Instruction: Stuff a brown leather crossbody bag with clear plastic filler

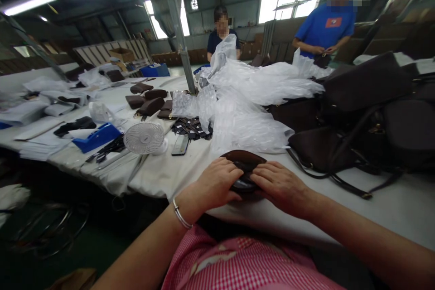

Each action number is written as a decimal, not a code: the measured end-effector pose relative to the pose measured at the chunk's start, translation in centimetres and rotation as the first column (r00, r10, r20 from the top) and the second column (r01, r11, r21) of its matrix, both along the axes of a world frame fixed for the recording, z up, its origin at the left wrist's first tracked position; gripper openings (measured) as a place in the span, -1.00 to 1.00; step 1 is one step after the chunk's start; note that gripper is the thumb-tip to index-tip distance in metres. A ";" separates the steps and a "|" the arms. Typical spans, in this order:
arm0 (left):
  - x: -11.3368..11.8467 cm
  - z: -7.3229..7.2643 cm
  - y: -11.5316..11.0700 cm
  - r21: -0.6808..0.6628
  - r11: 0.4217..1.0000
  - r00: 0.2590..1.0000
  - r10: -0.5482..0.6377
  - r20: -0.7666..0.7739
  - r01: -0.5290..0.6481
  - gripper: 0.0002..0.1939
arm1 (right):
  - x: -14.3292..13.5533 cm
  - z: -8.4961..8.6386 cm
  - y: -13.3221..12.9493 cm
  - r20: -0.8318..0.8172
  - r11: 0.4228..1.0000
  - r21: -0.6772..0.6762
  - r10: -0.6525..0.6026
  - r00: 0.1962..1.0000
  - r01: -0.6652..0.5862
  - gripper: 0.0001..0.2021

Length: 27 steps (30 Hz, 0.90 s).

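A small dark brown bag rests at the table's near edge with its mouth spread wide, showing a dark, shiny inside. My left hand grips its left side, fingers curled over the rim. On the opposite side my right hand holds the rim, fingertips reaching into the opening. Just beyond the bag lies a heap of clear plastic bags. A pile of dark brown handbags with straps spreads over the table to the right.
A white fan, a phone and a pile of black tags lie to the left. Farther left is a blue holder. Brown pouches lie near a metal post. Two people stand across the table.
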State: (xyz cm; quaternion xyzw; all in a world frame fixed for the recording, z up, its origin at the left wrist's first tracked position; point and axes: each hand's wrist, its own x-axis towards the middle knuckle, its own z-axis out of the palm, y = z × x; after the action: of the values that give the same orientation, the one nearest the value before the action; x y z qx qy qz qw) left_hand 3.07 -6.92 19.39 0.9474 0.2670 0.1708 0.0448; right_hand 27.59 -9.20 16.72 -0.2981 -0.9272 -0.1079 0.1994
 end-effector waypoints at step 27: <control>2.6 2.5 3.9 0.007 0.985 0.979 0.172 -0.111 -0.173 -0.82 | 1.8 1.9 3.1 -0.493 0.699 -0.710 -0.406 0.769 -0.086 -0.77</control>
State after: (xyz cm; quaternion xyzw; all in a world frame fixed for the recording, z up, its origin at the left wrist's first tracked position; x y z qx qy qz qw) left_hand 5.62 -3.03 21.90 0.9286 0.3505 0.1204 0.0163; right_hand 29.43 -6.14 18.57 -0.4533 -0.7471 0.3348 0.3525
